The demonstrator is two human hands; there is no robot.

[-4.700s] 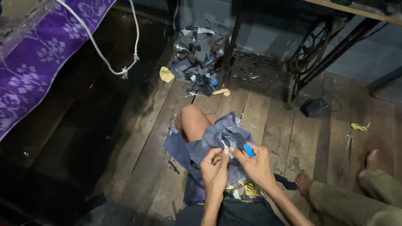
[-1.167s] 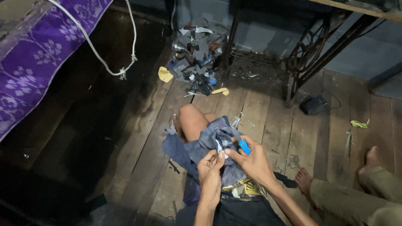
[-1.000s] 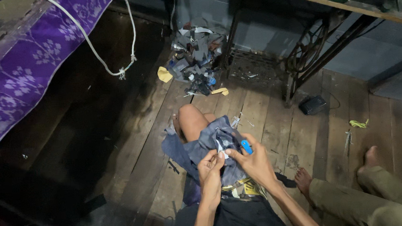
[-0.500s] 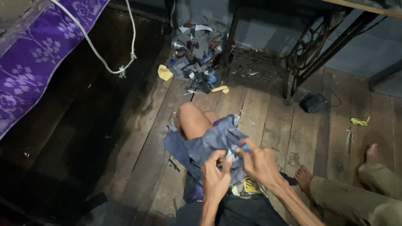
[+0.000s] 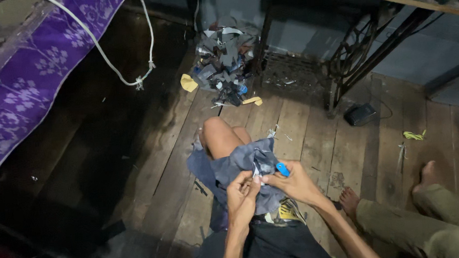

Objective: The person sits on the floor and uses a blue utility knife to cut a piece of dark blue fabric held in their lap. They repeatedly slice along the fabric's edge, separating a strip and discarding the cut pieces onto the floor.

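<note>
Grey cloth (image 5: pixel 237 163) draped over raised knee, kept taut for close work. Left hand (image 5: pixel 241 193) pinches cloth fold steady. Right hand (image 5: pixel 296 180) grips small blue tool (image 5: pixel 282 169), tip at pinched spot. Scrap pile (image 5: pixel 224 65) well apart on wooden floor (image 5: pixel 315 134).

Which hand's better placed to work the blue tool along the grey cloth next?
Right, probably: the right hand already holds the blue tool at the grey cloth; the left hand pinches the cloth.
</note>
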